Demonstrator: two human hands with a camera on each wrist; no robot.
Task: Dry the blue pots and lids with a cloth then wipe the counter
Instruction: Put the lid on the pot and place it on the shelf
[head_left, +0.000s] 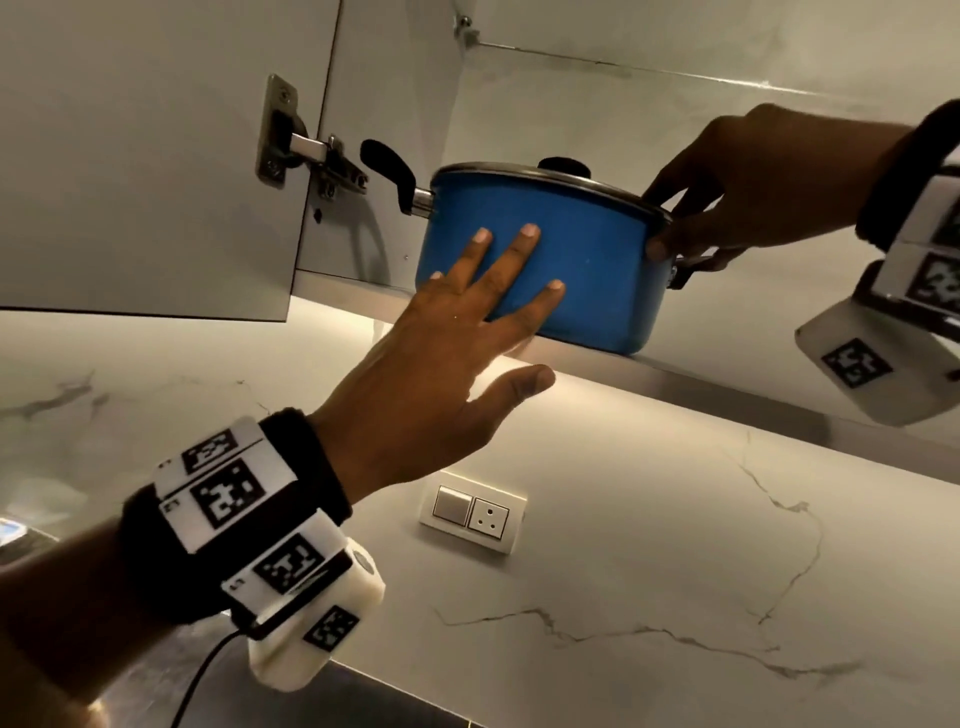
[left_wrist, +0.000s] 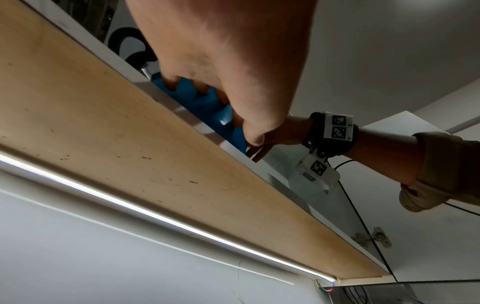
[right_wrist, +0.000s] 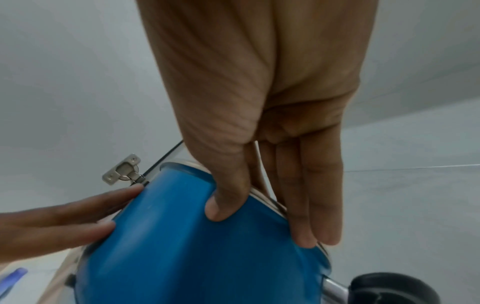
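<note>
A blue pot (head_left: 587, 260) with its lid (head_left: 524, 170) on stands at the front edge of an open wall cabinet's bottom shelf (head_left: 727, 382). Its black side handles stick out left (head_left: 387, 166) and right (head_left: 685, 270). My left hand (head_left: 488, 317) lies flat against the pot's (left_wrist: 202, 102) front wall, fingers spread and straight. My right hand (head_left: 675, 228) pinches the pot's (right_wrist: 182, 246) right rim: the thumb (right_wrist: 223, 205) presses the blue wall and the fingers (right_wrist: 311, 216) lie over the lid's edge. No cloth shows in any view.
The cabinet door (head_left: 156, 156) hangs open at the left on a metal hinge (head_left: 301, 150). Under the cabinet runs a lit strip (left_wrist: 155, 216). A switch and socket plate (head_left: 472, 512) sits on the marble wall below. A dark counter edge (head_left: 363, 701) shows at the bottom.
</note>
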